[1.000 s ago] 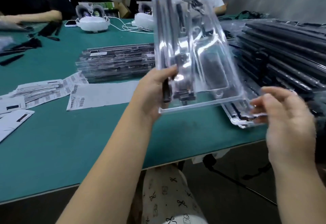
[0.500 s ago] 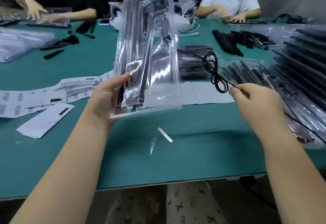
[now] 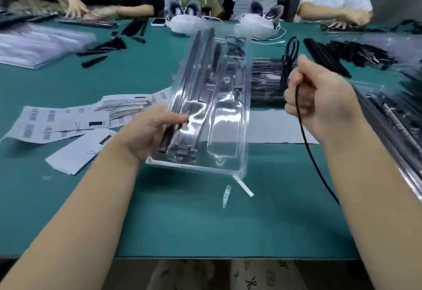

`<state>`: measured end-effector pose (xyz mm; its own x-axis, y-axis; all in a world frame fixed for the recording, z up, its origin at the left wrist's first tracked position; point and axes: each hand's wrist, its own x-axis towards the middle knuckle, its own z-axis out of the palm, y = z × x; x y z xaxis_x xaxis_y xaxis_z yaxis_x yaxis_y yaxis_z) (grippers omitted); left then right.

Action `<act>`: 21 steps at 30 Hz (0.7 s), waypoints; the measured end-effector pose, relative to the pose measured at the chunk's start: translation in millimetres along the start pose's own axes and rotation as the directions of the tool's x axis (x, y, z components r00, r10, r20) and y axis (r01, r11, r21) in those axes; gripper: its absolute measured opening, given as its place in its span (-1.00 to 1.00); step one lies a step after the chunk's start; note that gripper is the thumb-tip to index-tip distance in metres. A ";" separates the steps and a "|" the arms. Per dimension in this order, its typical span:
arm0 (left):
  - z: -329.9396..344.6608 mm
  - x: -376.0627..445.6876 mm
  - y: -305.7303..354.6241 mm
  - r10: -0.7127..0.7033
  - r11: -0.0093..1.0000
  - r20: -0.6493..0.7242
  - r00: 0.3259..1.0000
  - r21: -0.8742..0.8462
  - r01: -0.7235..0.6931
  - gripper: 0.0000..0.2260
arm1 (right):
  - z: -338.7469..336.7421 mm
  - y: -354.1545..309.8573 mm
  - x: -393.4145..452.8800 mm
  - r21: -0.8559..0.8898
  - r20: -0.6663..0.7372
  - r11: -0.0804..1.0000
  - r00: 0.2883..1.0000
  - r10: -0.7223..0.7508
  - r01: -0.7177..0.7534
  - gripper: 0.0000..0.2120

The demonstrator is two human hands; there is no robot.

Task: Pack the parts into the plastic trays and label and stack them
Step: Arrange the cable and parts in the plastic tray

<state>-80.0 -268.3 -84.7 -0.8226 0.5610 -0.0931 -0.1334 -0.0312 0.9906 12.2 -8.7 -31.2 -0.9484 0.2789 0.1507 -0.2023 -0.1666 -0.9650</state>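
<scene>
My left hand (image 3: 150, 129) grips the near left edge of a clear plastic tray (image 3: 226, 129), tilted above the green table (image 3: 182, 221). Long dark rods lie in the tray's left channels; its wide right pocket looks bare. My right hand (image 3: 319, 97) is closed around a black cable (image 3: 306, 143). The cable's coiled end sticks up above the fist and its tail hangs down past my wrist. The hand is just right of the tray, not touching it.
Barcode label sheets (image 3: 57, 122) lie at the left. A stack of packed trays (image 3: 267, 79) sits behind the held tray, more trays (image 3: 392, 120) at the right, and loose black rods (image 3: 338, 56) at the far right. Other people work across the table. Small tape scraps (image 3: 245, 186) lie near.
The tray has tipped from nearly upright to a lower tilt over the table. My right hand has raised the cable and closed into a fist beside the tray.
</scene>
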 end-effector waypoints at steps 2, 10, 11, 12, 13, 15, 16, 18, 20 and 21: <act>-8.1 -0.1 -0.2 -0.044 0.998 0.126 0.991 0.041 0.039 -0.58 | -9.0 10.1 11.6 -0.005 -0.193 1.000 0.981 0.014 -0.016 -0.58; -16.1 -5.2 -2.2 -0.151 0.988 0.438 0.886 0.080 0.128 -0.49 | -11.2 42.4 3.4 -0.486 -0.509 0.867 0.771 -0.383 0.110 -0.62; -17.5 -5.1 -2.4 -0.161 0.986 0.443 0.882 0.104 0.128 -0.44 | -8.1 45.1 1.9 -0.591 -0.452 0.794 0.757 -0.472 0.143 -0.60; -18.1 -5.2 -2.1 -0.172 0.983 0.435 0.884 0.132 0.126 -0.39 | -4.5 48.4 0.0 -0.687 -0.391 0.712 0.752 -0.532 0.146 -0.58; -19.3 -4.3 -2.9 -0.175 0.980 0.415 0.893 0.156 0.119 -0.35 | -1.1 51.4 -2.0 -0.761 -0.347 0.636 0.748 -0.565 0.127 -0.58; -19.7 -4.2 -1.7 -0.158 0.974 0.358 0.920 0.212 0.084 -0.39 | 0.5 55.3 -2.7 -0.861 -0.307 0.505 0.738 -0.601 0.054 -0.59; -18.9 -4.7 -0.3 -0.145 0.969 0.329 0.933 0.236 0.067 -0.49 | -0.3 55.4 -2.3 -0.881 -0.288 0.472 0.748 -0.598 0.038 -0.59; -17.8 -4.9 0.8 -0.109 0.958 0.270 0.957 0.286 0.029 -0.64 | -1.7 54.2 -1.1 -0.848 -0.253 0.522 0.799 -0.546 0.089 -0.56; -16.7 -4.6 1.7 -0.058 0.909 0.213 0.975 0.416 -0.037 -0.60 | -1.5 55.9 -0.1 -0.793 -0.247 0.596 0.829 -0.501 0.124 -0.55; -17.2 -4.5 1.8 -0.033 0.878 0.198 0.980 0.474 -0.066 -0.57 | -0.3 57.3 -0.9 -0.779 -0.254 0.615 0.834 -0.490 0.124 -0.56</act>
<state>-86.0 -285.1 -84.3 -0.6920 0.7144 -0.1038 0.1993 0.3272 0.9237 1.6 -18.2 -86.7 -0.6302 0.5540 0.5441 -0.0523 0.6688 -0.7416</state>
